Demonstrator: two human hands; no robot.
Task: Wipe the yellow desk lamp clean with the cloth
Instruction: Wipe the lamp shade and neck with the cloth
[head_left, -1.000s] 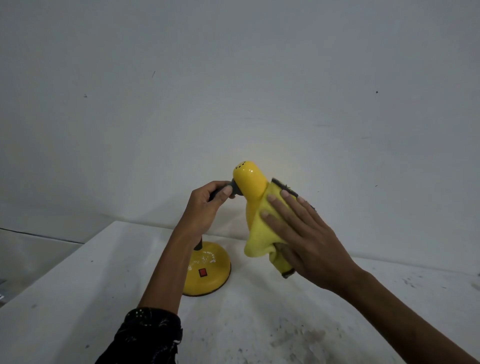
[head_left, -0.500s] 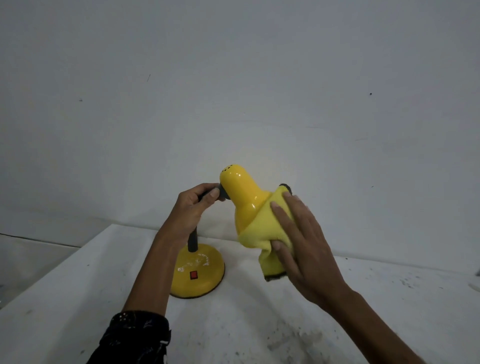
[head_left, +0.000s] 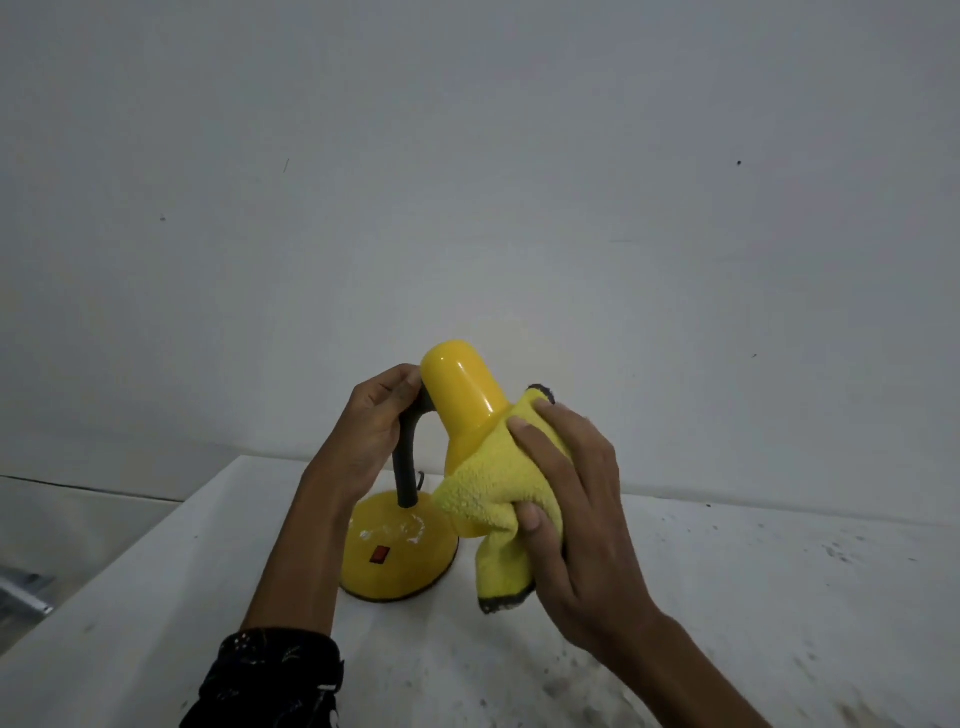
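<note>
We see the glossy yellow desk lamp (head_left: 460, 395), base whitish-smudged, maybe scuffed; left hand (head_left: 371, 423) grips its neck, right hand (head_left: 566, 499) clutches the cloth (head_left: 493, 499) at its shade's four o'clock.

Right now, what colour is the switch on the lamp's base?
Red: the switch sits on the front of the yellow base, clearest in the head view.

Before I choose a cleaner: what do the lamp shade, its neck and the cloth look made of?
Lamp shade: glossy yellow, painted metal or hard plastic; sharp highlights, cannot tell which.
Neck: matte dark grey, bent in a curve, likely a flexible rubber-sleeved tube.
Cloth: fluffy yellow microfibre-like pile with a dark stitched edge.
</note>
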